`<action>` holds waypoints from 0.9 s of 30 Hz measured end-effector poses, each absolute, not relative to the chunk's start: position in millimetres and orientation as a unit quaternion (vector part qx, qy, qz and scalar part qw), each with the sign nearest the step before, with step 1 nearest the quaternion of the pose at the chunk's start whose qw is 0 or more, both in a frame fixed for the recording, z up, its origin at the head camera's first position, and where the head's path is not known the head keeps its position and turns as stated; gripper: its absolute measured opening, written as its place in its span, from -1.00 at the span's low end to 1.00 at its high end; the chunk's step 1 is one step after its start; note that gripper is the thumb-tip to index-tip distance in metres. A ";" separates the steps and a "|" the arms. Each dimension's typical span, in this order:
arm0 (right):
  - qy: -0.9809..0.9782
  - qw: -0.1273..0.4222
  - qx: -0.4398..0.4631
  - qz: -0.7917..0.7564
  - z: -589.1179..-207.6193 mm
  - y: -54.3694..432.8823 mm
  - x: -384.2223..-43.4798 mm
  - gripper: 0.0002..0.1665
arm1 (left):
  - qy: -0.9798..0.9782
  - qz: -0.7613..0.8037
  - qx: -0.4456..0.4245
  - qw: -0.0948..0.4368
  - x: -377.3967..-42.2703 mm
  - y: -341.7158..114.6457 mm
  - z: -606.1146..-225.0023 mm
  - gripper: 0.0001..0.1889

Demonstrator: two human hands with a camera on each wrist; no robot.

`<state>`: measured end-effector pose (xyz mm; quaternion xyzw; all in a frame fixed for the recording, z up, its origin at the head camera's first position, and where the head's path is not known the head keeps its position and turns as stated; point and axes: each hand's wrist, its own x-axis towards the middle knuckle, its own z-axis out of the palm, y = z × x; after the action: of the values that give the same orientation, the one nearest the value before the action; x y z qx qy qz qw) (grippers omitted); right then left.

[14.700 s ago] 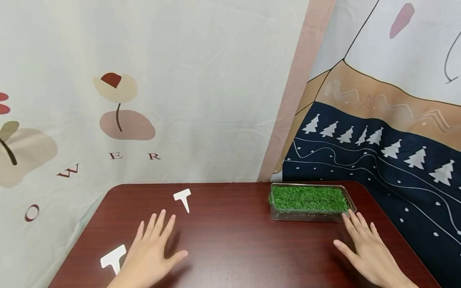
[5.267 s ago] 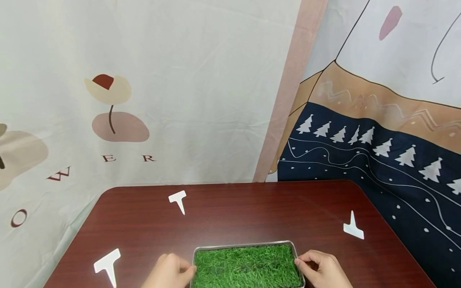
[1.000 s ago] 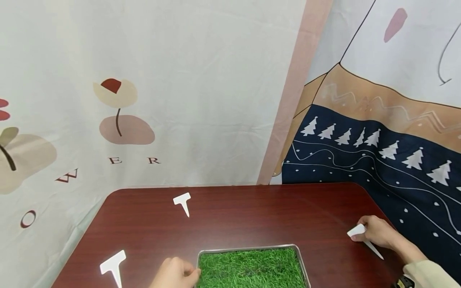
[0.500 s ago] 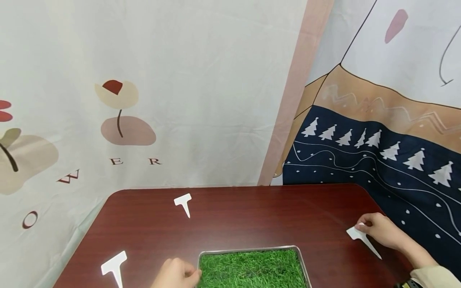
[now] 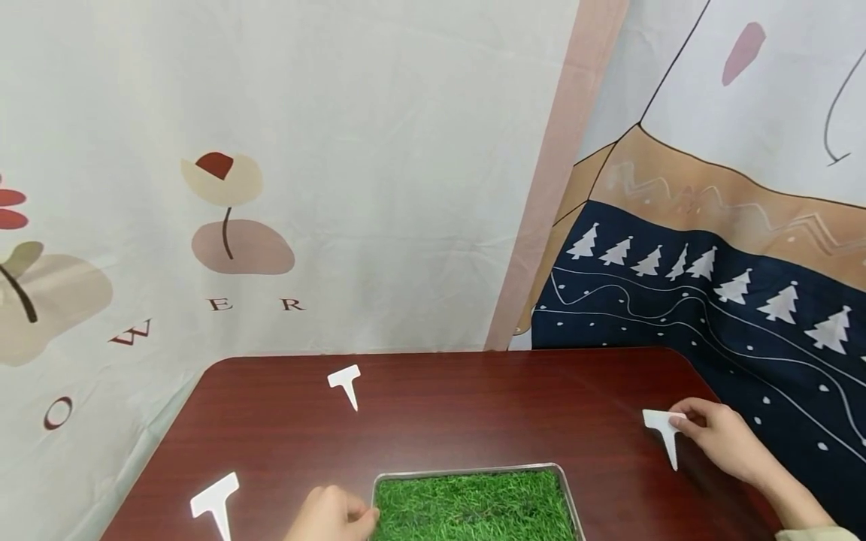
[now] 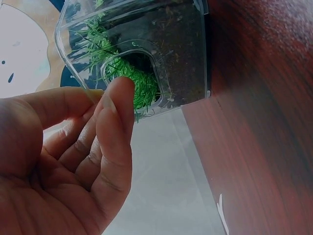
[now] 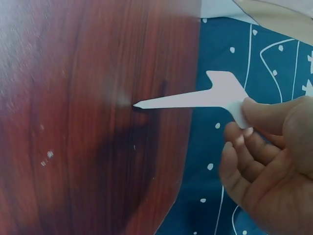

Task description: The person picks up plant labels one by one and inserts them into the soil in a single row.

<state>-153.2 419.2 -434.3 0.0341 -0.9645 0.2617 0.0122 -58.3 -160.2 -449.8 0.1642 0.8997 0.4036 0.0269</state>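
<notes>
My right hand [image 5: 727, 436] pinches a white T-shaped plant label [image 5: 661, 430] by one end of its crossbar, its stem pointing down. In the right wrist view, the stem's pointed tip on the label [image 7: 190, 98] is right at the tabletop. At the near side, my left hand [image 5: 329, 515] pinches the left rim of a clear plastic box of green grass [image 5: 473, 505]. The left wrist view shows thumb and fingers at the edge of this box [image 6: 183, 63], with grass blades poking through a wall opening and dark soil inside. The box's front is cut off in the head view.
Two more white plant labels lie flat on the dark red wood table [image 5: 433, 421]: one label [image 5: 345, 383] at the back left, another label [image 5: 215, 500] at the front left. A printed cloth [image 5: 406, 188] hangs behind the table, navy with white trees on the right.
Earlier the box moved from the back right to the near middle, and the right hand took up the right-hand label. In the last second that label has swung from slanted to stem down.
</notes>
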 end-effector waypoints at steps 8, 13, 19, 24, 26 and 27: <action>-0.949 0.064 0.019 0.309 -431.9 404.1 -141.6 -0.84 | 0.904 0.394 0.168 0.013 -60.0 -160.1 -450.7 -0.55; -0.943 0.117 0.016 0.311 -425.8 389.4 -132.4 -0.80 | 0.902 0.397 0.167 0.013 -60.1 -159.8 -450.4 -0.54; -0.937 0.135 -0.005 0.322 -420.8 375.6 -122.2 -0.77 | 0.900 0.404 0.159 0.030 -59.0 -159.2 -449.0 -0.54; -0.927 0.150 -0.014 0.344 -415.5 362.6 -116.1 -0.77 | 0.900 0.405 0.157 0.032 -58.6 -159.0 -448.4 -0.54; -0.924 0.157 -0.017 0.350 -412.7 357.4 -113.5 -0.76 | 0.901 0.403 0.158 0.029 -58.7 -159.2 -448.5 -0.54; -0.922 0.159 -0.018 0.354 -411.0 354.8 -112.1 -0.76 | 0.901 0.403 0.159 0.028 -58.7 -159.3 -448.6 -0.54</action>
<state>-112.1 354.8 -411.0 -0.0180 -0.9215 0.3538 0.1590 -58.7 -159.3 -448.6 0.1589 0.9010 0.4026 0.0281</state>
